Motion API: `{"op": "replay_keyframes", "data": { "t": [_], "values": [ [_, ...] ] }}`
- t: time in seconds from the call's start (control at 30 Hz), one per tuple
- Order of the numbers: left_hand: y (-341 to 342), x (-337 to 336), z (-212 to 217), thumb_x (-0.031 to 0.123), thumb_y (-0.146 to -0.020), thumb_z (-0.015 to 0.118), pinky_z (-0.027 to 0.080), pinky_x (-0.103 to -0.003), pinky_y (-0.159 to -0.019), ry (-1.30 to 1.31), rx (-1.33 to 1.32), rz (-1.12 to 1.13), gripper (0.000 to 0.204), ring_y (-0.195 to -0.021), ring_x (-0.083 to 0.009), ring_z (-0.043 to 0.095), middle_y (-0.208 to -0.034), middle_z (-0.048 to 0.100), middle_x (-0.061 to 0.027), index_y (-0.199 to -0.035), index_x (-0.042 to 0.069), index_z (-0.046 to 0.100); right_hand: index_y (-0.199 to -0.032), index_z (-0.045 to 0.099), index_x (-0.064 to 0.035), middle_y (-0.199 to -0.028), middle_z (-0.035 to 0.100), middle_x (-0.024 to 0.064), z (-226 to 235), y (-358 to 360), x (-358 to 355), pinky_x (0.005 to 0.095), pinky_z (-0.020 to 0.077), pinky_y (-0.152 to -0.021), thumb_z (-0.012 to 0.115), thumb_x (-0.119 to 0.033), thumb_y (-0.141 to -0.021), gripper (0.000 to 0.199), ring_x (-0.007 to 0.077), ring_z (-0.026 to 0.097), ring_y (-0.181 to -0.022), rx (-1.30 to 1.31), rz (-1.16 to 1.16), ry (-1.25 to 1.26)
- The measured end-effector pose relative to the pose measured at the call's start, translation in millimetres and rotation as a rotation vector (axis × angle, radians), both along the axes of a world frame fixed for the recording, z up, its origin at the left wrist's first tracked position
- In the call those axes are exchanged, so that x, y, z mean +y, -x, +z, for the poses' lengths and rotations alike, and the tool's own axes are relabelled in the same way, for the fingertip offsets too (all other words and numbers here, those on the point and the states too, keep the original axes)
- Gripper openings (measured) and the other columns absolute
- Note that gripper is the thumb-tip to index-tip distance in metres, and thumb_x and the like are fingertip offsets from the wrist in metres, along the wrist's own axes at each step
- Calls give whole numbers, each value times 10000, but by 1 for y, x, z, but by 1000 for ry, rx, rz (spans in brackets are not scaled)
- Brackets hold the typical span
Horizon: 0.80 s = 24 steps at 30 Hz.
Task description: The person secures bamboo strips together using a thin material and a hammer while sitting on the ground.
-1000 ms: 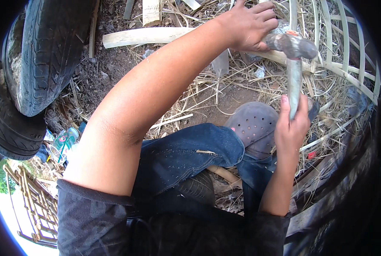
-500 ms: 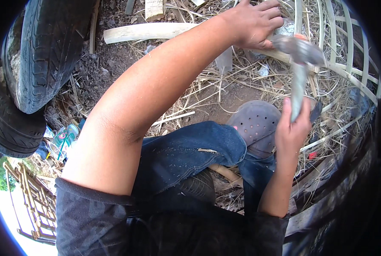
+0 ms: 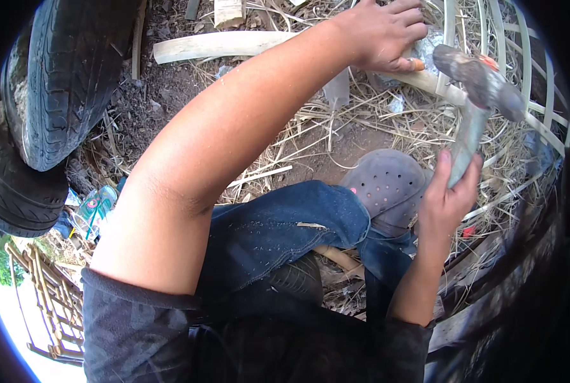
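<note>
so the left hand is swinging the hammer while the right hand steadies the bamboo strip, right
Not quite: the hands are swapped. The head view shows the right hand gripping the hammer, while the left hand steadies the bamboo strip.

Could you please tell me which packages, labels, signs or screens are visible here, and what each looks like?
Crumpled wrapper: on the ground at left, below the tyres; flattened, teal with pink and white patches.
Small red scrap: in the straw right of the right hand; too small to identify.
</note>
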State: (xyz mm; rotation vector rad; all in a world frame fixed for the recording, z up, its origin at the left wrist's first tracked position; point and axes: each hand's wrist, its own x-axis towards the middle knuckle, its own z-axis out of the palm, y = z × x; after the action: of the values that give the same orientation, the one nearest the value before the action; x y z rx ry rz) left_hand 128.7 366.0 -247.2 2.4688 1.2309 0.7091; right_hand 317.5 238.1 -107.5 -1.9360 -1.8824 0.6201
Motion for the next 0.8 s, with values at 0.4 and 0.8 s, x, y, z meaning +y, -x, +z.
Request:
{"op": "replay_keyframes", "data": {
  "t": [0.4, 0.8],
  "values": [
    [7, 1, 0, 489, -884, 556, 76, -696, -1145, -55, 104, -14, 629, -1419, -350, 306, -1313, 482, -197, -1245, -23, 499, -1054, 558, 12, -783, 663, 171, -5, 3, 8, 356, 500, -644, 615, -164, -961, 206, 238, 660, -690, -53, 30, 213],
    [1, 2, -3, 448, -874, 592, 88, -703, -1141, -57, 30, 1, 614, -1412, -359, 311, -1291, 479, -191, -1264, -11, 471, -1059, 568, -4, -781, 646, 157, 1, -6, -1, 357, 495, -668, 596, -177, -976, 194, 248, 645, -692, 72, -43, 31]
  ]
}}
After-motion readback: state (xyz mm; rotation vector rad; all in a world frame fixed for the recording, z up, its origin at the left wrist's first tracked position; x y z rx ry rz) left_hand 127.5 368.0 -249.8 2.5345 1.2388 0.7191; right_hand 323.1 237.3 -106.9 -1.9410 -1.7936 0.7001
